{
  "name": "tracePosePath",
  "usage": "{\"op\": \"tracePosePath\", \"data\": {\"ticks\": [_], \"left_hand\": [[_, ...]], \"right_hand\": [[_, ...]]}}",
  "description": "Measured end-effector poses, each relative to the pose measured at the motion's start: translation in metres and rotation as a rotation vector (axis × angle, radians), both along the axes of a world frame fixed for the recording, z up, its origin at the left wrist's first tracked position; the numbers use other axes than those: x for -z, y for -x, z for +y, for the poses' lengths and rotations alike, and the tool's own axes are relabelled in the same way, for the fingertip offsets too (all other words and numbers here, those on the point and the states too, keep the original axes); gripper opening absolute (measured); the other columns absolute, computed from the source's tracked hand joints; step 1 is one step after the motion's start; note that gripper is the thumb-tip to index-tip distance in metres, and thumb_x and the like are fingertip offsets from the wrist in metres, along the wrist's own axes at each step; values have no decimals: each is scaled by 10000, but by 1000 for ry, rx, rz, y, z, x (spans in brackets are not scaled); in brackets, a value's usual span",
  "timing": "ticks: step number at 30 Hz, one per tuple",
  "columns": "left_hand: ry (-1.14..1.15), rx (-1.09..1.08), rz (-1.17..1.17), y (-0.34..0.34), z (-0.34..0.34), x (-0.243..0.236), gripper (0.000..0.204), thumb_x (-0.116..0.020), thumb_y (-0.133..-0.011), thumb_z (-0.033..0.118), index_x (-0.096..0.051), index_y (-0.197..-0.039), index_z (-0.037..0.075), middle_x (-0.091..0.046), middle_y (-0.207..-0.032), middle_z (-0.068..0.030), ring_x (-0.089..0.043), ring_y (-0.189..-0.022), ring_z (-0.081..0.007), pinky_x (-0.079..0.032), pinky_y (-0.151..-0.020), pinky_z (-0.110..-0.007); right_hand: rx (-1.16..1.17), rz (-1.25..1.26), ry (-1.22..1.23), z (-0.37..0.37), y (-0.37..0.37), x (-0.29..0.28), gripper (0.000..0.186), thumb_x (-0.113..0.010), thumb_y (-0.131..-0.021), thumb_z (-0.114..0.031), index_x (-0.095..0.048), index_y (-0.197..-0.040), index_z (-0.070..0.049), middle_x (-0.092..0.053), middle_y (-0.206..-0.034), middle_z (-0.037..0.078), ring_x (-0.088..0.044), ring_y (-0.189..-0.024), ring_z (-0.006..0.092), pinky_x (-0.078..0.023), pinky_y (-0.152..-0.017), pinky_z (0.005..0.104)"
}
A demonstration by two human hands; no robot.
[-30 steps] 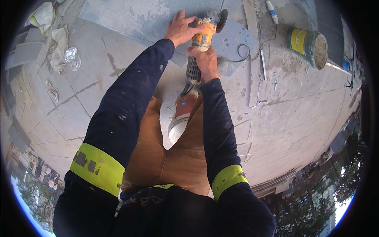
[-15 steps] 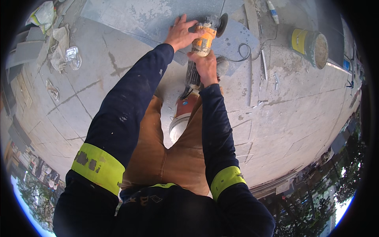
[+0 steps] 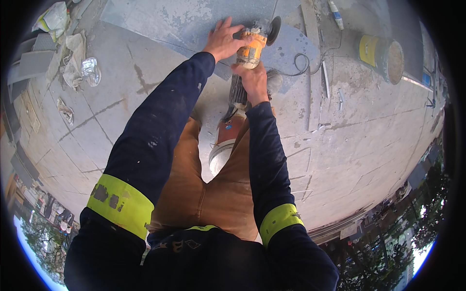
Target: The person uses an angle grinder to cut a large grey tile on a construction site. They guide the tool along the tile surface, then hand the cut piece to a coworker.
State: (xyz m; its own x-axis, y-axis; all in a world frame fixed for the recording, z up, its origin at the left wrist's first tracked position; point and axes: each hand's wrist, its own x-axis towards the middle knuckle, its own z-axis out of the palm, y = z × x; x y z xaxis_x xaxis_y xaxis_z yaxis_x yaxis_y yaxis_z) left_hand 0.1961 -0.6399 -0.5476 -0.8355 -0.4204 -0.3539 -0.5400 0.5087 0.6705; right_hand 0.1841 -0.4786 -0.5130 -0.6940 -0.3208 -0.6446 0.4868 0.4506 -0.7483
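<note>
My right hand [image 3: 253, 81] is wrapped round the body of an angle grinder [image 3: 252, 51], orange-yellow and caked with dust. The grinder's dark round disc [image 3: 274, 31] stands on edge at its far right end, over a grey-blue sheet [image 3: 170, 22]. On the grinder's left is my left hand [image 3: 224, 42], its fingers spread over the sheet and its thumb side touching the orange housing. The grinder's dark ribbed rear part [image 3: 238, 93] points back toward my legs. Pale dust blurs the area round the disc.
Between my legs stands a red and white bucket [image 3: 222, 150]. A thin cable [image 3: 302, 63] loops right of the grinder. Further right are a yellow-labelled bucket [image 3: 381, 56], a tube [image 3: 335, 14] and pale strips [image 3: 325, 80]. Crumpled bags [image 3: 73, 56] lie at left on the tiled floor.
Both hands and the grinder stay almost where they were, with only a very slight shift to the right in the picture.
</note>
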Motion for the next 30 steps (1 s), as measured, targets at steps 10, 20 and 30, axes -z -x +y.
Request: {"op": "tracePosePath", "data": {"ticks": [10,20,30], "left_hand": [[55,66,-40,2,-5,-1,790,-555,-842,722,-529,-1434,199,-274,-1593,-178,-176,-1491,-359,-150,-1182,-599],[-51,-85,7,3,-2,-5,925,-513,-841,752,-484,-1435,43,-341,-1562,-157,-213,-1486,-320,-151,-1192,-561],[-28,-175,-48,19,-1,-4,841,-519,-849,736,-597,-1338,56,-467,-1472,-143,-348,-1420,-307,-230,-1134,-617]], "right_hand": [[14,-8,33,-7,10,-5,453,-774,-702,-122,-578,-1079,35,-651,-934,65,-611,-787,153,-494,-703,307],[1,-30,72,-14,27,7,540,-805,-660,-190,-592,-1083,69,-690,-972,144,-667,-847,217,-521,-758,334],[0,13,116,-28,42,8,344,-743,-737,-101,-630,-1036,27,-663,-885,60,-631,-738,160,-495,-645,317]]}}
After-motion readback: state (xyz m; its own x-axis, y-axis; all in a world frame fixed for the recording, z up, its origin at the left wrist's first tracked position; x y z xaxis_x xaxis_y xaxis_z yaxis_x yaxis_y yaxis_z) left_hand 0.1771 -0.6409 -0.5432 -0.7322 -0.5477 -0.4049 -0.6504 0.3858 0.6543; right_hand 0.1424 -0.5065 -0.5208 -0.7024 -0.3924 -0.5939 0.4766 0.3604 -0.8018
